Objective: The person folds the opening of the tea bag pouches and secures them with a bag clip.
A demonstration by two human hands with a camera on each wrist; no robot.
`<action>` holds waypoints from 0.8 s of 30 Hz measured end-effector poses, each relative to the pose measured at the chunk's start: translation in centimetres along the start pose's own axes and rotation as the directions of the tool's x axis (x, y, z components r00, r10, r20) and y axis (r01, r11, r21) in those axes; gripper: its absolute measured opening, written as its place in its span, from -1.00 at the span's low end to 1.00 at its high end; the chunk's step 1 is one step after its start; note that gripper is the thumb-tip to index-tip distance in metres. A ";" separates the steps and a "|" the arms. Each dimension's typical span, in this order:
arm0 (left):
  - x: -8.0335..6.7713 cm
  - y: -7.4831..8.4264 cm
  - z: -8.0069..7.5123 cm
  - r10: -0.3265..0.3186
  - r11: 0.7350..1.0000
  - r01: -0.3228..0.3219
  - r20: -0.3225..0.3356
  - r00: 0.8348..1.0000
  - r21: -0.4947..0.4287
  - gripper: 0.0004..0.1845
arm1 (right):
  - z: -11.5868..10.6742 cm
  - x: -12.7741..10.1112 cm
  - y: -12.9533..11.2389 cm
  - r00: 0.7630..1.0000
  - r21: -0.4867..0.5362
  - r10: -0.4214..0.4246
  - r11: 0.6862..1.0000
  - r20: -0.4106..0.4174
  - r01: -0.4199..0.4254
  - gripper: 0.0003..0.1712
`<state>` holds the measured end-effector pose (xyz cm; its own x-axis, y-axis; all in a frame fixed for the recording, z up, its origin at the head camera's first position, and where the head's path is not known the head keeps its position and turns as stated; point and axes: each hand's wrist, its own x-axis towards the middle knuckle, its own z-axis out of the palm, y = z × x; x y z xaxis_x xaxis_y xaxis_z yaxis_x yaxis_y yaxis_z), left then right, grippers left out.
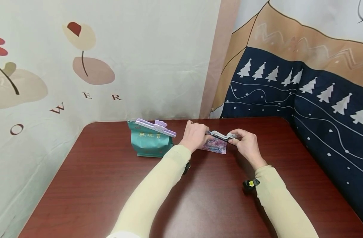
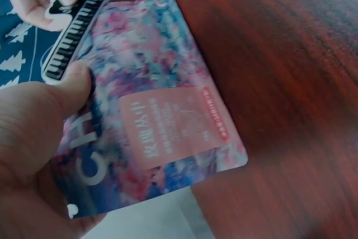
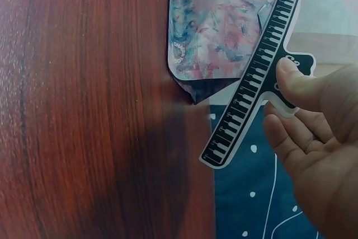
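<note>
A flat pouch (image 2: 140,54) with a pink and blue floral print and a salmon label is gripped along one side by my left hand (image 1: 195,136), thumb on its front. My right hand (image 1: 247,145) pinches the black handle of a bag clip (image 3: 246,96), thumb on one side and fingers behind. Piano keys are printed along the clip's long white-edged bar. In the left wrist view the bar lies along the pouch's upper edge, its far end close to my left thumb. In the head view the pouch (image 1: 216,146) is partly hidden by my left hand.
A teal bag (image 1: 150,142) with gold lettering stands left of my left hand, a purple clip (image 1: 154,127) across its top. The brown table (image 1: 211,198) reaches back to a pale printed curtain (image 1: 157,66), with a navy tree-patterned cloth (image 1: 264,89) on the right.
</note>
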<state>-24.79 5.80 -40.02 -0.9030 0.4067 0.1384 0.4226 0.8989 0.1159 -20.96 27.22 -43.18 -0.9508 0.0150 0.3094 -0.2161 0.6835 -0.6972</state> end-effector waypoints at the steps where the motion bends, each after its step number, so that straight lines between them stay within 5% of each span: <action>1: 0.0 -0.1 -0.1 -0.002 1.000 0.002 0.011 1.000 -0.007 -0.62 | 0.0 0.0 0.0 1.000 -0.004 0.003 1.000 0.006 -0.003 -0.72; 6: -0.1 -0.4 -0.5 -0.006 0.999 0.008 0.068 0.998 -0.032 -0.58 | -0.3 0.0 0.0 0.998 -0.024 0.014 1.000 0.055 -0.012 -0.71; 12: -0.3 -0.5 -0.5 -0.019 0.999 0.021 0.065 0.998 -0.038 -0.55 | -0.4 0.0 0.0 0.995 -0.039 -0.005 0.999 0.099 0.009 -0.71; 24: -0.1 -0.5 -0.3 -0.031 0.998 0.034 0.059 0.998 -0.050 -0.51 | -0.1 0.1 0.2 0.999 -0.013 -0.009 1.000 0.044 0.009 -0.72</action>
<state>-24.89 5.27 -39.84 -0.9186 0.3878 0.0762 0.3952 0.9027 0.1698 -21.08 27.44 -43.19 -0.9578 -0.0229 0.2866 -0.2219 0.6929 -0.6861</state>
